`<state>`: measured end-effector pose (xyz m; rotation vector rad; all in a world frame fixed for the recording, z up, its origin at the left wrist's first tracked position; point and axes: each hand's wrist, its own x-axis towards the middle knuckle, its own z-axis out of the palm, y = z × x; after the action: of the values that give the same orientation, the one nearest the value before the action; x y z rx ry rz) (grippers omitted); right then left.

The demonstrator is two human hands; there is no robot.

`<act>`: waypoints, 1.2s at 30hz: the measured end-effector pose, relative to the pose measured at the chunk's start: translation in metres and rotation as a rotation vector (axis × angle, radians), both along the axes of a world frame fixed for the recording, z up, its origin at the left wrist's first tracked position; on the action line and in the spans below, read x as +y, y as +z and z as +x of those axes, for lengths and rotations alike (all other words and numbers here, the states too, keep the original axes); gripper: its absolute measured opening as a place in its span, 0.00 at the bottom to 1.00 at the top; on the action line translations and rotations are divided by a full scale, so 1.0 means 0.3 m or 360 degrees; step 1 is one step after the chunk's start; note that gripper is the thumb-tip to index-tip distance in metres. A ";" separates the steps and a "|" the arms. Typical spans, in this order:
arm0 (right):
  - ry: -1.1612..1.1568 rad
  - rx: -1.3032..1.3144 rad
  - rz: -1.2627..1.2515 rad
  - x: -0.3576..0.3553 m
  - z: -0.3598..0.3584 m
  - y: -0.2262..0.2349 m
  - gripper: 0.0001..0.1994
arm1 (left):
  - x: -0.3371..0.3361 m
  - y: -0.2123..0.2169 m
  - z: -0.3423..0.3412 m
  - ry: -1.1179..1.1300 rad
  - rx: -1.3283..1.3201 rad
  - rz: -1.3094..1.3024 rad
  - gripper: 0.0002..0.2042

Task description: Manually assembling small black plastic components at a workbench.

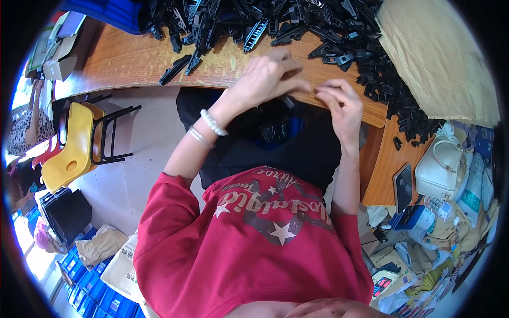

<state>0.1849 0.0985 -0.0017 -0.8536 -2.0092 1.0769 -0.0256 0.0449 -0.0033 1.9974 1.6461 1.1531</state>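
Observation:
My left hand point(270, 79), with pale bracelets on its wrist, hovers over the table's front edge. Its slightly blurred fingers are apart and nothing shows between them. Just below it is a small, blurred black part point(288, 102); whether it touches the hand is unclear. To the right, my right hand point(342, 103) is closed in a pinch, thumb against fingers; what it holds, if anything, cannot be made out. Between my knees, a dark blue container point(297, 127) holds shiny black pieces. A large heap of black plastic parts point(212, 26) covers the far side of the wooden table point(122, 58).
Brown paper point(440, 58) lies beside the heap at right. A phone point(403, 186) and a white handbag point(438, 167) rest on the lower right surface. A yellow chair point(77, 146) stands at left, above blue crates point(95, 286). A blue bin point(108, 13) sits at the far left.

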 end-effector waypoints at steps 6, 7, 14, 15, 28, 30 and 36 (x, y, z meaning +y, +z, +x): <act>-0.0468 -0.0671 0.1148 0.145 -0.100 -0.009 0.09 | 0.177 -0.028 0.070 0.0058 0.0381 0.0323 0.11; -0.0437 -0.0698 0.1158 0.152 -0.107 -0.007 0.08 | 0.173 -0.037 0.070 0.0093 0.0333 0.0322 0.13; -0.0253 -0.0005 0.0403 0.047 -0.090 -0.032 0.07 | 0.008 -0.025 0.006 0.0304 0.0081 0.0138 0.15; -0.0312 0.0003 0.0037 0.037 -0.096 -0.028 0.08 | 0.006 -0.015 0.005 0.0305 0.0085 0.0134 0.15; -0.0080 -0.0100 -0.0069 -0.026 -0.004 0.011 0.13 | -0.092 -0.038 -0.003 0.0102 0.0041 0.0148 0.10; -0.0063 -0.0122 -0.0035 -0.022 0.003 -0.002 0.13 | -0.094 -0.037 -0.014 0.0078 0.0033 0.0129 0.10; 0.0020 -0.0123 0.0048 -0.001 -0.016 -0.005 0.13 | -0.087 -0.032 -0.016 -0.0032 -0.0017 0.0118 0.11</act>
<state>0.1803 0.0983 -0.0032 -0.8801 -2.0920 1.0323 -0.0304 0.0188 -0.0128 2.0440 1.5961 1.2323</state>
